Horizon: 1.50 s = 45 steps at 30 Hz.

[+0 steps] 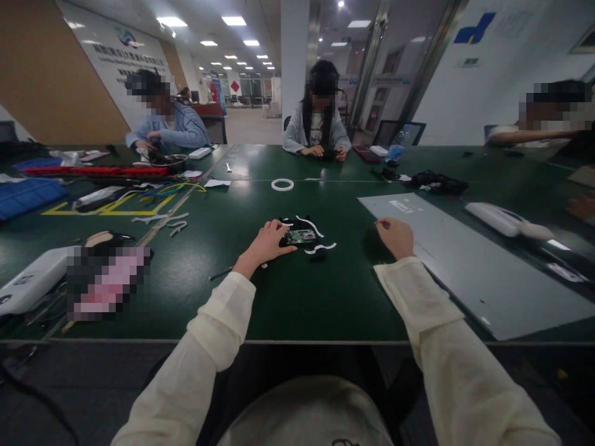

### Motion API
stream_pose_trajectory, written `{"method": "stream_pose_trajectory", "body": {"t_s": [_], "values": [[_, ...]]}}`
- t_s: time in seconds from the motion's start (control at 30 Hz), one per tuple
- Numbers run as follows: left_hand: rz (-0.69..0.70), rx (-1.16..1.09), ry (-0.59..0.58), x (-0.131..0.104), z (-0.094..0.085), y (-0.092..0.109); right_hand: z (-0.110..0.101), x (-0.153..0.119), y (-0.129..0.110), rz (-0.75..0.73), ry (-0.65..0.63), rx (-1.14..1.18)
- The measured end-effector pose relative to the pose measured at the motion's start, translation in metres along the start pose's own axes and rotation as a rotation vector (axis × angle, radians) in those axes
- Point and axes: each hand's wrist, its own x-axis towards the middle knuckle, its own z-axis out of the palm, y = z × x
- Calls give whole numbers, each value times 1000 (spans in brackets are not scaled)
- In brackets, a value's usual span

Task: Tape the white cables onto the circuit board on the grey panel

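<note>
A small green circuit board (301, 236) in a black casing lies on the dark green table (334, 297) in front of me. My left hand (269, 243) grips its left end between thumb and fingers. White curved strips (312, 227) lie across and beside the casing, one of them by a small black part (321, 253) at the lower right. My right hand (395, 238) is raised to the right, apart from the board, near the edge of a grey sheet. Its fingers are pinched together; whether something tiny is between them I cannot make out.
A white ring (282, 184) and a small wrench (228, 167) lie farther back. The grey sheet (455, 266) covers the right side. Left are a pink item (114, 282), a white device (37, 279), cables and blue trays (28, 197). Several people sit around the table.
</note>
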Motion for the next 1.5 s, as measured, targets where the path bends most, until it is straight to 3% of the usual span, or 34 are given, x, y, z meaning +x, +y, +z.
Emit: {"method": "stream_pose_trajectory", "body": {"t_s": [0.27, 0.4, 0.63, 1.07, 1.33, 1.5], "values": [[26, 41, 24, 1, 3, -3, 3, 0, -1, -19, 42, -84], [27, 68, 17, 2, 5, -4, 12, -6, 0, 27, -69, -231], [48, 77, -18, 3, 2, -4, 11, -7, -2, -65, -173, -311], [109, 98, -36, 8, -4, -7, 9, -45, -34, -332, -161, -246], [114, 155, 77, 8, -15, -3, 8, -50, -39, -405, -155, -257], [78, 156, 136, 6, -23, -8, 4, -66, -61, -465, -181, -166]]}}
